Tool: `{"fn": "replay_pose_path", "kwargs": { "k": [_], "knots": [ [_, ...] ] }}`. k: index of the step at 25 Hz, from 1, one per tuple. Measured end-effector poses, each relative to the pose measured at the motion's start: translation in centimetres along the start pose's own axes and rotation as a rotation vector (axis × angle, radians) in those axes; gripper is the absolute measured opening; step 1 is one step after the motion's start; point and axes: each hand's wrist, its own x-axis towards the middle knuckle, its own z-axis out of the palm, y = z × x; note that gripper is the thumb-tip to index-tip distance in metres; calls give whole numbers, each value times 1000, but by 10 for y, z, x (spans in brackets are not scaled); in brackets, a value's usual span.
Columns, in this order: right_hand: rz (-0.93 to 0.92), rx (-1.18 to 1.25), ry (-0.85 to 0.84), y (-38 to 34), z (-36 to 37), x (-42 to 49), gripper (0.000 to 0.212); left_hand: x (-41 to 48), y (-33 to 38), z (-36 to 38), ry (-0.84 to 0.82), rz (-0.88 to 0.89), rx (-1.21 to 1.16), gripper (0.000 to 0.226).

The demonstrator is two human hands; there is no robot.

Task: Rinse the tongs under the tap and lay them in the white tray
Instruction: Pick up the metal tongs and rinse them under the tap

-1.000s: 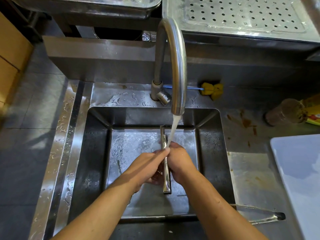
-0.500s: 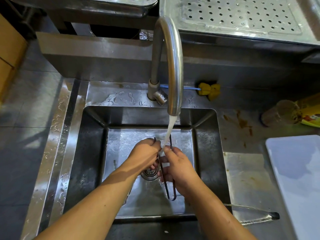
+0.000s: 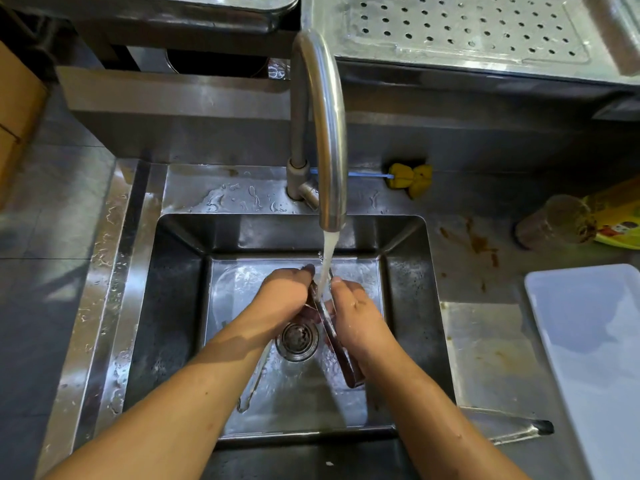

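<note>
Rinsing is the step now: left hand (image 3: 284, 299) and right hand (image 3: 355, 315) both grip the tongs (image 3: 341, 351) under the tap (image 3: 325, 133), over the sink (image 3: 173, 306). Next, I think, they must go right, into the white tray (image 3: 588, 341).

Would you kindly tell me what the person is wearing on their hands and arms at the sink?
The left hand and right hand are bare: no gloves, and no rings that I can make out. The left forearm and right forearm are uncovered to the frame's edge, with no sleeve, watch or bracelet showing. Water droplets dot the right hand.
</note>
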Motion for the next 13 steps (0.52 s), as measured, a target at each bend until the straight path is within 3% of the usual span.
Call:
{"fn": "replay_pose_path", "kwargs": {
  "k": [2, 5, 6, 10, 13],
  "knots": [
    [-9, 12, 11, 2, 1, -4, 43, 0, 0, 2, -7, 50, 12, 26],
    [34, 129, 65, 0, -3, -1, 37, -12, -9, 2, -317, 103, 145, 12],
    [46, 141, 71, 0, -4, 1, 37, -12, -10, 3, -331, 86, 137, 12],
    [43, 123, -65, 4, 1, -5, 38, -5, -5, 8, -47, 10, 23, 19],
    [74, 225, -208, 8, 4, -10, 34, -8, -10, 6, -48, -12, -118, 29]
  ]
}}
